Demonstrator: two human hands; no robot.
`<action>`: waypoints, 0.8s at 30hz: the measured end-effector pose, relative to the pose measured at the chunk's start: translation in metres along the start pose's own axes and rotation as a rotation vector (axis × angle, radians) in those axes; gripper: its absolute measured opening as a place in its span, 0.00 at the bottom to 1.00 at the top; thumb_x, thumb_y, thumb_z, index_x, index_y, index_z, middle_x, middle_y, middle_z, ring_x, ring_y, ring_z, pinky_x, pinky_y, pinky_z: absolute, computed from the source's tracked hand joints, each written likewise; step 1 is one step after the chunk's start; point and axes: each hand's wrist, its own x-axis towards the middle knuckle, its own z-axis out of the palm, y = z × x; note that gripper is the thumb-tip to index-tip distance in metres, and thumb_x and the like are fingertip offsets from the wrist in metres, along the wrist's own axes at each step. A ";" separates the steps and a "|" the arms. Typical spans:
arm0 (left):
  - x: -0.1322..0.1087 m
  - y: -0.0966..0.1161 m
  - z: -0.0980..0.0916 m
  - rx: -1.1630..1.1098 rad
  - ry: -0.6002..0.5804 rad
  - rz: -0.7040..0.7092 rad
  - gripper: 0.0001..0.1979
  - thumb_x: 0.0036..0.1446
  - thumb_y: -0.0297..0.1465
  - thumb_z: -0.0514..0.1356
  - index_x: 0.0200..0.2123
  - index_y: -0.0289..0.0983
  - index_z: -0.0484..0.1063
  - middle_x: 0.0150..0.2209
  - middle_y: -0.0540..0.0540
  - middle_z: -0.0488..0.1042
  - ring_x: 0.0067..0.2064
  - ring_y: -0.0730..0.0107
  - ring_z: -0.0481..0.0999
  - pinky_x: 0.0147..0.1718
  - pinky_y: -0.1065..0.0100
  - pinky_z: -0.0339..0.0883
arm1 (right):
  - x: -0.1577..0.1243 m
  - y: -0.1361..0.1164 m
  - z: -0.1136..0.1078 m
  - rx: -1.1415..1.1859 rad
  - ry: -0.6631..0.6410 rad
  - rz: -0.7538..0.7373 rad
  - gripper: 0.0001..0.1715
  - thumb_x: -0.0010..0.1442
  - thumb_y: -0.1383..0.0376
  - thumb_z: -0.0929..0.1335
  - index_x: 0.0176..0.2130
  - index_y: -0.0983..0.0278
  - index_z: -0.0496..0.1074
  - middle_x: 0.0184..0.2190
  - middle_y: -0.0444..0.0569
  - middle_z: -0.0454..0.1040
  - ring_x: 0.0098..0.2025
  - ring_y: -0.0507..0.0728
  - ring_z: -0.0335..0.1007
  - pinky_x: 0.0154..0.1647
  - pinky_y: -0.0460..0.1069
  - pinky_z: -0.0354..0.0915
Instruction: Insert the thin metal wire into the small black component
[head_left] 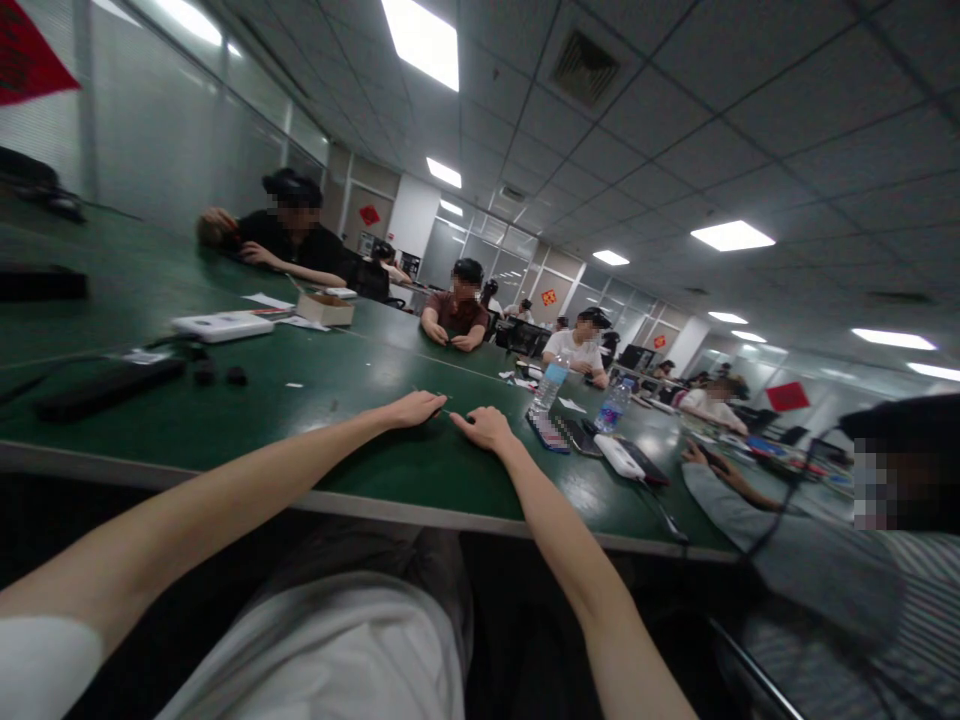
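My left hand [416,408] rests low over the green table [330,455], its fingers closed with the tips pointing right. Just across a small gap is my right hand [486,427], fingers curled and thumb stretched toward the left hand. Something thin and small shows between the fingertips of both hands, too fine to name. A tiny dark spot sits by my right thumb. Both forearms reach in over the table's near edge.
Right of my hands stand two plastic bottles [551,383], with phones [581,436] and a white power bank [619,456] nearby. To the left are a black power strip [112,388], a white box [223,326] and an open carton [324,308]. A co-worker's sleeve [795,540] is close on the right.
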 end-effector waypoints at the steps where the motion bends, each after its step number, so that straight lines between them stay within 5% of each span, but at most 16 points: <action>1: -0.001 0.001 0.000 0.002 0.001 0.006 0.25 0.62 0.45 0.44 0.20 0.39 0.64 0.20 0.49 0.66 0.26 0.66 0.65 0.28 0.69 0.54 | 0.000 0.000 0.000 -0.001 -0.004 0.003 0.46 0.62 0.36 0.48 0.37 0.61 0.79 0.40 0.55 0.79 0.45 0.60 0.73 0.43 0.49 0.64; 15: -0.004 0.000 -0.002 -0.065 0.007 -0.039 0.25 0.60 0.46 0.48 0.19 0.37 0.68 0.19 0.50 0.66 0.25 0.68 0.65 0.29 0.70 0.56 | -0.002 -0.001 0.002 -0.056 0.034 -0.071 0.49 0.63 0.37 0.46 0.36 0.63 0.79 0.37 0.57 0.79 0.43 0.59 0.73 0.43 0.48 0.62; 24: -0.008 0.002 -0.004 -0.266 0.040 -0.146 0.28 0.61 0.51 0.45 0.21 0.36 0.67 0.16 0.50 0.62 0.19 0.71 0.60 0.21 0.69 0.54 | -0.007 -0.014 -0.006 -0.088 0.042 -0.136 0.44 0.62 0.36 0.52 0.35 0.63 0.80 0.36 0.56 0.79 0.44 0.61 0.74 0.45 0.49 0.63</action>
